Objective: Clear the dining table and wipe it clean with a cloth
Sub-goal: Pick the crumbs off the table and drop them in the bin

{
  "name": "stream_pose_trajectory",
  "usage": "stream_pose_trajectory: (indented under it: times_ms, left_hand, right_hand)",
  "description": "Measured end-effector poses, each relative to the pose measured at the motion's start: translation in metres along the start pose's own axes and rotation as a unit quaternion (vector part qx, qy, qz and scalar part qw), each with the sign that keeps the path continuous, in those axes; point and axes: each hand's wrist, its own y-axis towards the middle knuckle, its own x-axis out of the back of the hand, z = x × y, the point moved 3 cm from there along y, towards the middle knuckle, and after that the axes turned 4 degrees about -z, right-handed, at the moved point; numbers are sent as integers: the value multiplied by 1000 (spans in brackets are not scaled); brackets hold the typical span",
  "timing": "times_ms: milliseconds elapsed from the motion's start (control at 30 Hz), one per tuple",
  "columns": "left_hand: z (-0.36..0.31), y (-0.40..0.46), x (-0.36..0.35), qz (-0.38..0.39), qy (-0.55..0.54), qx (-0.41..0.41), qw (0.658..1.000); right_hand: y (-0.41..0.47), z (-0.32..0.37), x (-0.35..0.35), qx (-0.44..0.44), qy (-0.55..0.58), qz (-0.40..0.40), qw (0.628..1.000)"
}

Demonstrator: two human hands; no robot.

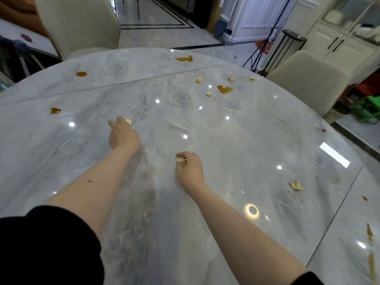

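Note:
The glossy grey marble dining table (236, 145) fills the view. My left hand (123, 135) reaches out over its middle, fingertips curled on a pale food scrap (128, 121). My right hand (189, 169) is nearer to me and pinches another pale scrap (180, 159). More pale scraps lie loose at the far right (198, 79), (232, 78), (209, 93) and near the right edge (296, 185). Brown sauce spills mark the table at the far side (184, 59), (81, 74), at the left (55, 110) and the right (225, 89). No cloth is in view.
A beige chair (82, 23) stands at the table's far side and another beige chair (308, 83) at the right. A black stand (287, 48) and tripod legs are behind it. Brown streaks (370, 233) run along the table's near right edge.

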Motion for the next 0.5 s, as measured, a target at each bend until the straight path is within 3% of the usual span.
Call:
stream_pose_trajectory:
  times_ms: [200, 500]
  left_hand:
    - [4, 40, -21, 52, 125, -102, 986]
    - [11, 32, -26, 79, 194, -142, 968]
  right_hand:
    - [16, 7, -15, -3, 25, -4, 1000]
    - [12, 6, -22, -7, 32, -14, 999]
